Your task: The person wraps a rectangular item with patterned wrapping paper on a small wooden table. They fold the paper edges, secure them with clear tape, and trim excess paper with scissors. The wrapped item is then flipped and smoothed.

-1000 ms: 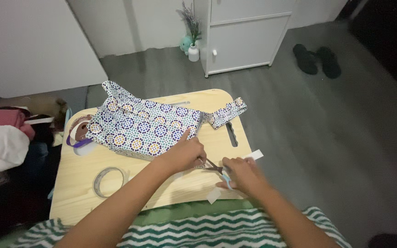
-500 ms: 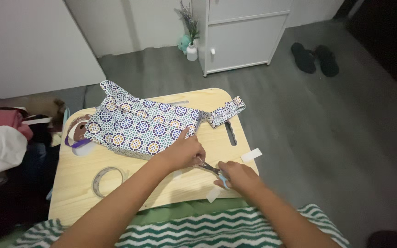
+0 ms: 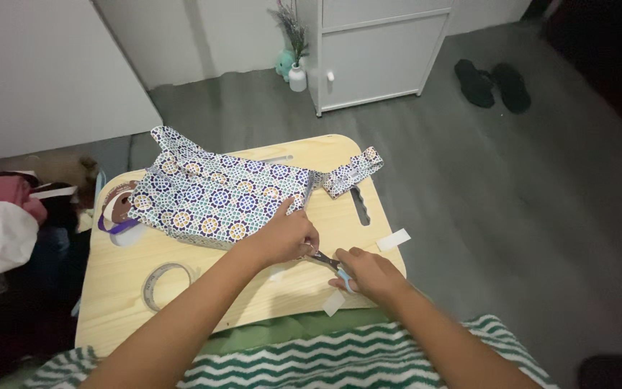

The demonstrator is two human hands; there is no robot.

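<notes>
Bare hands meet: right hand (image 3: 368, 272) grips scissors (image 3: 329, 262).

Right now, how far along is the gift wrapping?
Done: patterned paper covers the box, and cut tape strips hang off the lap table edge. In hand: the right hand works scissors against the piece the left hand pinches. Left: the paper's loose end flap is unsecured.
</notes>
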